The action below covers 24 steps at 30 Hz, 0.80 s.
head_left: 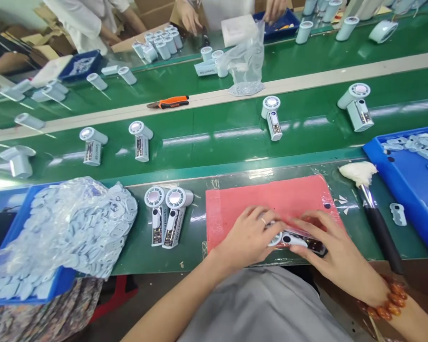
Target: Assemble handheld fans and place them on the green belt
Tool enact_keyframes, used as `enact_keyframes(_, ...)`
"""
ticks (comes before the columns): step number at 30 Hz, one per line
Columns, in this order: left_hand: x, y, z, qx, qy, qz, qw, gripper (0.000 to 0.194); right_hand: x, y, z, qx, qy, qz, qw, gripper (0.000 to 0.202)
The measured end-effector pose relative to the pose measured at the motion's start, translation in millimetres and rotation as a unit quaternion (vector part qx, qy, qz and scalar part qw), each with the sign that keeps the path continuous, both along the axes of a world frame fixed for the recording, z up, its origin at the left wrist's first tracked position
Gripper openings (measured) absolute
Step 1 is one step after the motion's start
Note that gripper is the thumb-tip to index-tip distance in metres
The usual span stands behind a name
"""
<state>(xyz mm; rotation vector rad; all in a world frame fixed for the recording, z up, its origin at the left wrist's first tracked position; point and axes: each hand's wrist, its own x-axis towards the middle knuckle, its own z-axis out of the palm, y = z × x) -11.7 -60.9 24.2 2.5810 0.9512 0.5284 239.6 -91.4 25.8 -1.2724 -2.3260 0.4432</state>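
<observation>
On a red mat in front of me lies a light-blue handheld fan, its handle uncovered so that the circuit board shows. My left hand closes around the round head end, hiding most of it. My right hand grips the handle, thumb on the near side and fingers on the far side. Left of the mat, two similar fans lie side by side with their boards exposed. To the right rests a black-handled tool with a white wrapped head. A small light-blue cover lies beyond it.
A plastic bag of light-blue covers fills a blue bin at left. Another blue bin stands at right. Several fans sit on the green conveyor. Orange-handled pliers lie on the divider. Co-workers' hands are across the line.
</observation>
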Motion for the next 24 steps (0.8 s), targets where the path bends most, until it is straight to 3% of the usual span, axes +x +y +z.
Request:
enact_keyframes(2, -0.6, -7.9, 5.9, 0.036, 0.020, -0.021, 0.999, 0.021, 4.3, -0.7, -4.0, 0.013, -0.058, 0.043, 0.997, 0.054)
enact_keyframes(5, 0.4, -13.8, 18.0, 0.023, 0.103, -0.039, 0.994, 0.037, 6.9, 0.6, -10.1, 0.060, -0.091, 0.122, 0.987, 0.048)
enact_keyframes(7, 2.0, -13.9, 23.9, 0.007, 0.150, -0.046, 0.988, 0.056, 7.6, 2.2, -13.7, 0.078, -0.085, 0.145, 0.983, 0.045)
enact_keyframes(9, 3.3, -12.7, 25.7, 0.007, 0.169, -0.052, 0.984, 0.062, 7.9, 3.1, -17.1, 0.087, -0.067, 0.152, 0.982, 0.042)
enact_keyframes(16, 3.8, -7.8, 19.0, 0.053, 0.190, -0.123, 0.973, 0.048, 3.6, -0.2, -31.4, 0.103, 0.002, 0.171, 0.980, 0.032)
enact_keyframes(24, 3.8, -2.9, 21.3, 0.026, 0.160, -0.112, 0.980, 0.048, 14.9, 2.8, -32.7, 0.095, -0.027, 0.164, 0.982, 0.046)
